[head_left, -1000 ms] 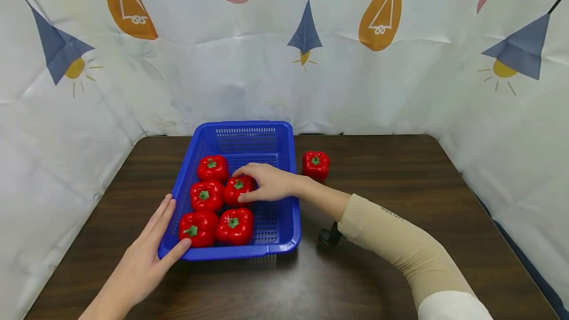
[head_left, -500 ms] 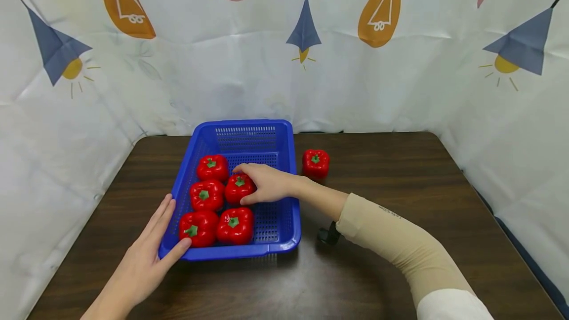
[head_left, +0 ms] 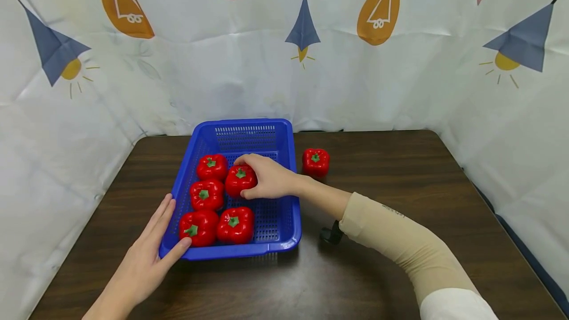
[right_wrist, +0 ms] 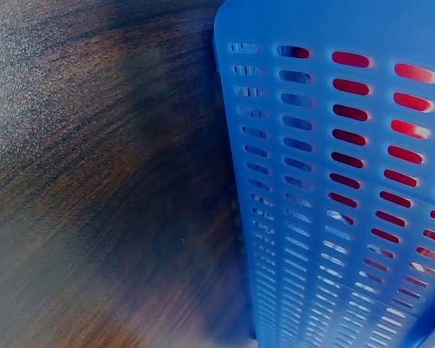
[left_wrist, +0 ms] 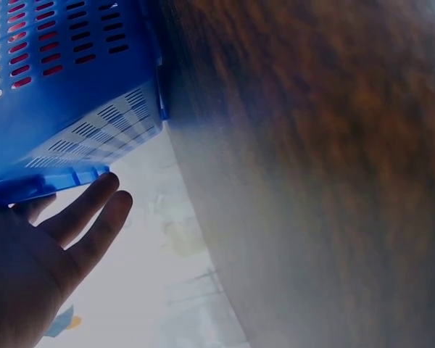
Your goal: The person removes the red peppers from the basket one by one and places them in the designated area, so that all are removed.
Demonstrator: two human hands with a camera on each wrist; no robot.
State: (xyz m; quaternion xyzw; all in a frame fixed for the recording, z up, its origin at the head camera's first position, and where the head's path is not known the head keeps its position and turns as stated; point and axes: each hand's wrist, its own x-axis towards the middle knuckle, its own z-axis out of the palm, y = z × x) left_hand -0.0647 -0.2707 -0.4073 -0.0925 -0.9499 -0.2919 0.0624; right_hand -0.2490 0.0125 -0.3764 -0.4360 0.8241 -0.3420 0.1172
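A blue slotted basket [head_left: 286, 233] stands on the dark wooden table and holds several red bell peppers. My right hand [head_left: 266, 178] reaches over the basket's right wall and grips one pepper [head_left: 239, 180] in the middle of the basket, thumb under it and fingers curled over its far side. My left hand [head_left: 148, 256] lies flat with straight fingers against the basket's near-left corner, thumb on the rim; the left wrist view shows the left hand [left_wrist: 36, 246] under that basket corner [left_wrist: 65, 94]. The right wrist view shows only the basket wall [right_wrist: 341, 181] with red behind its slots.
One more red pepper [head_left: 315, 162] sits on the table [head_left: 400, 162] just right of the basket. A small black object [head_left: 331, 234] lies beneath my right forearm. Printed white cloth walls close in the table on the back, left and right.
My right hand has closed round the middle pepper and shifted it slightly toward the far end of the basket. The left hand has stayed where it was.
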